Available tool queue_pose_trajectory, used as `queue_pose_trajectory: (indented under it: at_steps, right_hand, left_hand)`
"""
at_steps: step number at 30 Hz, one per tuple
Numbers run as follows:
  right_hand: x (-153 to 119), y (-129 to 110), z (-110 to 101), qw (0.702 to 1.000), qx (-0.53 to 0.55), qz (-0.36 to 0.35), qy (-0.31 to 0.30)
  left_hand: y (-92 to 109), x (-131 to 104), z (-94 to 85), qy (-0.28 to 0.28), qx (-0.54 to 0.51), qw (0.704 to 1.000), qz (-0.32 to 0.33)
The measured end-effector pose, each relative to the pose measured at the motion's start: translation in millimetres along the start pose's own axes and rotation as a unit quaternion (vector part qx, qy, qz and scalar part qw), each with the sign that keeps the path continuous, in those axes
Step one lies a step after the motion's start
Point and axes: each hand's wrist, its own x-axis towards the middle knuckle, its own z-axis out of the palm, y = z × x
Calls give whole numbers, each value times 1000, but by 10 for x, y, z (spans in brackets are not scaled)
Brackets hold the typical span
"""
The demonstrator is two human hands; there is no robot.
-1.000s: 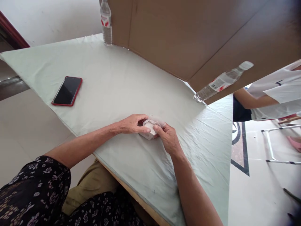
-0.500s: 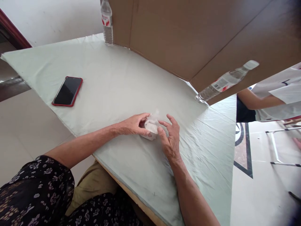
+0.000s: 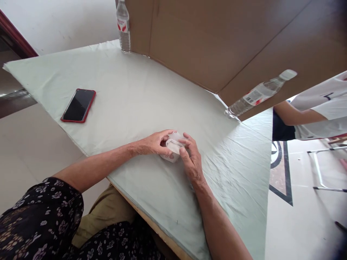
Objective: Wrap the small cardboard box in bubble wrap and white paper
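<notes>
Fingers (image 3: 169, 132) of the left hand (image 3: 151, 143) curl over the far side of a small white bundle (image 3: 174, 146), its thumb along the near side, the two clasping the bundle between them. At the bundle's right side, the right hand (image 3: 193, 162) holds its fingers bent and spread apart, its thumb set away from them; whether its fingertips press on the white material, the view does not make clear.

The bundle sits between the hands, over the pale green cloth (image 3: 130, 94) near the table's front edge. It is compact, with no long axis plain to see; a fold across its top runs from left to right, dipping slightly at the right, and thin, translucent material flares from its far side, away from the wearer.

Farther left, a dark-screened phone (image 3: 78, 105) in a red case lies flat, its length slanting from near left to far right. A clear bottle (image 3: 123, 30) stands upright by a brown cardboard panel (image 3: 211, 39); a second bottle (image 3: 257, 95) appears slanted, white cap up and to the right. Beyond, a person in a white sleeve (image 3: 329, 106) is partly in view.
</notes>
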Motion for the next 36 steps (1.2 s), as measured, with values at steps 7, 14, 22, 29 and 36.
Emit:
queue_pose_trajectory:
  at_steps: [7,14,22,29,36]
  right_hand:
    - [14,59,-47,981,177,79,-15]
    - [-2,19,44,982,157,101,-19]
    - [-27,21,66,981,157,114,-21]
    - [-27,-9,19,987,126,99,-20]
    - [195,-74,15,979,169,114,22]
  left_hand:
    - [84,-3,58,22,-38,999,2]
    - [77,5,27,22,6,999,29]
    - [106,-25,-11,1,-81,997,-16]
    - [70,-19,-34,-7,-92,995,-23]
    - [61,-6,-36,-4,-72,997,-23]
